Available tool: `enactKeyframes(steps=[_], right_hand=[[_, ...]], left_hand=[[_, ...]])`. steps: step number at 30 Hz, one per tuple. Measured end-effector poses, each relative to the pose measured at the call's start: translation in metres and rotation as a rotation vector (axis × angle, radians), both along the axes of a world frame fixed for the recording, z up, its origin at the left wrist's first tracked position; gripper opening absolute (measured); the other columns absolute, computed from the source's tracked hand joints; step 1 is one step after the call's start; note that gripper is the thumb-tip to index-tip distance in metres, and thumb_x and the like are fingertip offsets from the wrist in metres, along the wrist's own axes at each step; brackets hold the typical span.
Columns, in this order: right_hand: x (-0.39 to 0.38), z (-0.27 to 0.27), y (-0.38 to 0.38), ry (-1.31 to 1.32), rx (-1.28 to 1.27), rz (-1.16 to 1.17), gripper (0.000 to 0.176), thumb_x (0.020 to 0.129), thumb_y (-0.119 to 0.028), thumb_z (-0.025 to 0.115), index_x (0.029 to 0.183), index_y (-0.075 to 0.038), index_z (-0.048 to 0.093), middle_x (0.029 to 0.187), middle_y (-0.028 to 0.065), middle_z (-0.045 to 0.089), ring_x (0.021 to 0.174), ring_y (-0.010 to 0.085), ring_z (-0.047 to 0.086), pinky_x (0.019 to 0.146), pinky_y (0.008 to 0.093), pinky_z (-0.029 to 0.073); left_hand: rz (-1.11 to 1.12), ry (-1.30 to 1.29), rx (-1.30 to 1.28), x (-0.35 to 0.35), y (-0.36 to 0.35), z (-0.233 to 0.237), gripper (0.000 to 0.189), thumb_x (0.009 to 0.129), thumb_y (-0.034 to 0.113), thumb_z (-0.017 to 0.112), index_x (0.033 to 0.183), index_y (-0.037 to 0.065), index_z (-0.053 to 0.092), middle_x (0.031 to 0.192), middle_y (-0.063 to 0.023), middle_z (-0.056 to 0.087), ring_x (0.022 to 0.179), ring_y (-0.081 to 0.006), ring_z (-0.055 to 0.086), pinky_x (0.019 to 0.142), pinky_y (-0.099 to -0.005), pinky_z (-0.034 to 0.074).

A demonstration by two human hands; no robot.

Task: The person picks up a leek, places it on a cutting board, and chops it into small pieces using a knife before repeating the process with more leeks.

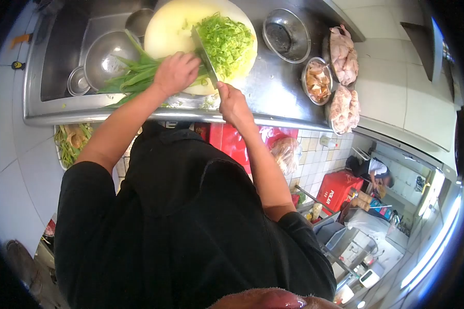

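My right hand (234, 104) is closed round the handle of a kitchen knife (205, 57), whose blade stands on the round cutting board (165, 31). Under my left hand (178, 73), curled fingers press a bunch of green onions (139, 72) against the board, close beside the blade. The long leaves hang leftward past the board over the sink edge. To the right of the blade lies a heap of sliced green onions (226, 44). Part of the bunch is hidden beneath my left hand and forearm.
The steel sink (62, 67) at left holds a large metal bowl (105, 59). Right of the board stand an empty metal bowl (287, 36), a bowl of cut meat pieces (317, 80) and raw poultry (344, 56). A red cooler (337, 190) and another person (379, 172) are farther off, lower right.
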State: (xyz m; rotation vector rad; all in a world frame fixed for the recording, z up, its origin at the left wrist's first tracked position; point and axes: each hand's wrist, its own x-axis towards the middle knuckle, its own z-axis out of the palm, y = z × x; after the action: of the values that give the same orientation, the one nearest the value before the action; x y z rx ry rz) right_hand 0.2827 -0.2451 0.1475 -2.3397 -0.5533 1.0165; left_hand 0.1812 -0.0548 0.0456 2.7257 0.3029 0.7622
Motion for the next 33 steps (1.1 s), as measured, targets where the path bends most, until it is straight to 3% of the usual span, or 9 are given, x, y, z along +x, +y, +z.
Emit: enactKeyframes(steps=[3, 6, 12, 16, 21, 24, 29, 33], right_hand=[[-0.003, 0.036, -0.014, -0.022, 0.0, 0.022, 0.052, 0.113, -0.042, 0.046, 0.123, 0.002, 0.069, 0.104, 0.0376, 0.069, 0.108, 0.0561, 0.065, 0.093, 0.0543, 0.051], [-0.016, 0.067, -0.035, 0.115, -0.11, -0.015, 0.051, 0.113, -0.042, 0.045, 0.124, 0.002, 0.07, 0.107, 0.0368, 0.069, 0.11, 0.0555, 0.064, 0.095, 0.0534, 0.051], [-0.026, 0.002, -0.031, -0.162, 0.023, 0.083, 0.051, 0.113, -0.041, 0.044, 0.122, 0.001, 0.071, 0.106, 0.0362, 0.07, 0.11, 0.0561, 0.064, 0.097, 0.055, 0.051], [-0.004, -0.021, -0.003, -0.099, 0.086, 0.06, 0.053, 0.113, -0.043, 0.043, 0.121, 0.002, 0.07, 0.104, 0.0366, 0.07, 0.107, 0.0568, 0.064, 0.095, 0.0556, 0.051], [0.005, 0.034, -0.003, 0.009, -0.036, 0.029, 0.056, 0.113, -0.045, 0.042, 0.121, 0.003, 0.07, 0.1, 0.0366, 0.069, 0.104, 0.0559, 0.065, 0.093, 0.0542, 0.05], [-0.008, 0.067, -0.03, 0.14, -0.126, -0.006, 0.056, 0.114, -0.045, 0.041, 0.122, 0.003, 0.069, 0.102, 0.037, 0.069, 0.108, 0.0549, 0.065, 0.095, 0.0529, 0.05], [-0.023, 0.021, -0.051, -0.001, -0.023, 0.059, 0.053, 0.114, -0.041, 0.042, 0.125, 0.003, 0.069, 0.111, 0.038, 0.068, 0.115, 0.0541, 0.063, 0.1, 0.0543, 0.05], [-0.018, 0.0, -0.012, -0.068, 0.034, 0.084, 0.053, 0.114, -0.041, 0.041, 0.125, 0.002, 0.069, 0.115, 0.0383, 0.067, 0.117, 0.0554, 0.06, 0.101, 0.0552, 0.049]], left_hand=[[-0.02, -0.015, 0.005, 0.0, 0.002, -0.002, 0.024, 0.086, 0.019, 0.074, 0.109, 0.011, 0.071, 0.11, -0.0056, 0.068, 0.098, -0.0254, 0.066, 0.081, -0.0399, 0.056], [-0.012, -0.04, 0.011, 0.001, 0.002, -0.003, 0.018, 0.087, 0.022, 0.072, 0.103, 0.013, 0.07, 0.102, -0.0039, 0.064, 0.092, -0.0247, 0.063, 0.076, -0.0405, 0.053], [-0.006, -0.03, -0.024, -0.001, 0.001, -0.002, 0.024, 0.086, 0.019, 0.075, 0.107, 0.01, 0.07, 0.108, -0.0063, 0.069, 0.098, -0.0252, 0.067, 0.08, -0.0391, 0.057], [0.005, -0.035, -0.036, -0.001, 0.0, 0.0, 0.023, 0.085, 0.018, 0.075, 0.106, 0.01, 0.07, 0.108, -0.0063, 0.07, 0.099, -0.0253, 0.068, 0.08, -0.0389, 0.057], [0.003, -0.021, -0.053, -0.002, 0.0, 0.004, 0.021, 0.086, 0.017, 0.074, 0.106, 0.01, 0.07, 0.108, -0.0064, 0.069, 0.099, -0.026, 0.068, 0.082, -0.0392, 0.056], [-0.008, -0.116, -0.041, 0.002, 0.001, 0.0, 0.016, 0.086, 0.019, 0.071, 0.101, 0.012, 0.068, 0.097, -0.0054, 0.064, 0.089, -0.0265, 0.064, 0.076, -0.0419, 0.053], [0.008, -0.018, -0.065, 0.0, 0.0, 0.0, 0.019, 0.086, 0.018, 0.073, 0.103, 0.01, 0.07, 0.104, -0.0065, 0.068, 0.095, -0.0265, 0.067, 0.08, -0.0402, 0.055], [0.015, -0.018, -0.064, 0.0, 0.001, 0.0, 0.02, 0.086, 0.018, 0.075, 0.104, 0.01, 0.071, 0.108, -0.0067, 0.07, 0.099, -0.0257, 0.068, 0.083, -0.0385, 0.057]])
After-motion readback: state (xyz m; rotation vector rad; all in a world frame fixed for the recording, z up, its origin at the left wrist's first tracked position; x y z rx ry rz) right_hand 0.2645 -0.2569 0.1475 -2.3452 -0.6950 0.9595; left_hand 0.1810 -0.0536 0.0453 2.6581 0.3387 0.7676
